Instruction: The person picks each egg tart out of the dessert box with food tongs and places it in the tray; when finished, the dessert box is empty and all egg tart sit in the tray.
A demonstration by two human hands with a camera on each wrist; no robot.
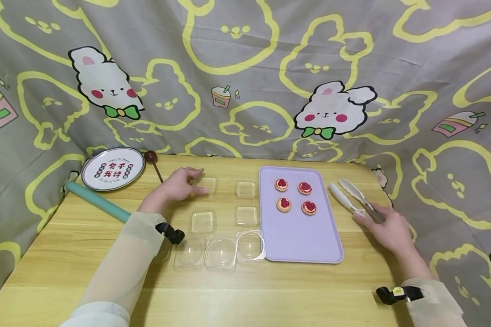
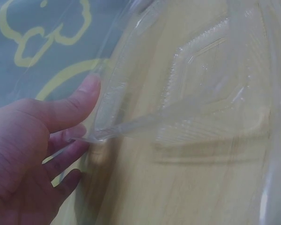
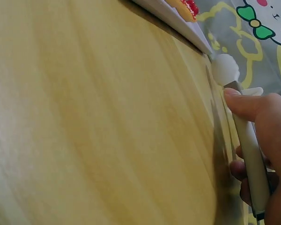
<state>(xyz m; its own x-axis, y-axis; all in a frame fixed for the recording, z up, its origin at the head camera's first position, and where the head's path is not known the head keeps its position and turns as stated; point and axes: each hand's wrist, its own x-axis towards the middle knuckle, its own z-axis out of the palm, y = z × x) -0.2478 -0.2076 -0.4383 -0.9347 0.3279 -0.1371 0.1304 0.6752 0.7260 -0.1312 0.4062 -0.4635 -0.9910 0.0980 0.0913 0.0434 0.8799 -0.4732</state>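
Note:
My left hand [image 1: 180, 185] pinches the corner of a clear plastic box [image 1: 207, 184] at the back of the table. The left wrist view shows the thumb on one side of its thin rim and fingers on the other. My right hand [image 1: 393, 229] holds a pair of tongs [image 1: 353, 196] to the right of the lilac tray [image 1: 303, 243]; their pale tips are spread apart and point toward the back. On the tray's far half sit several small tarts [image 1: 284, 204] with red topping. More clear boxes [image 1: 222, 252] stand between the left hand and the tray.
At the back left lies a white plate [image 1: 113, 169] with red lettering. A dark round-headed stick [image 1: 150, 157] is beside it, and a teal rolling pin [image 1: 100, 203] runs partly behind the left forearm. Patterned grey cloth [image 1: 245, 81] surrounds the table's back and sides.

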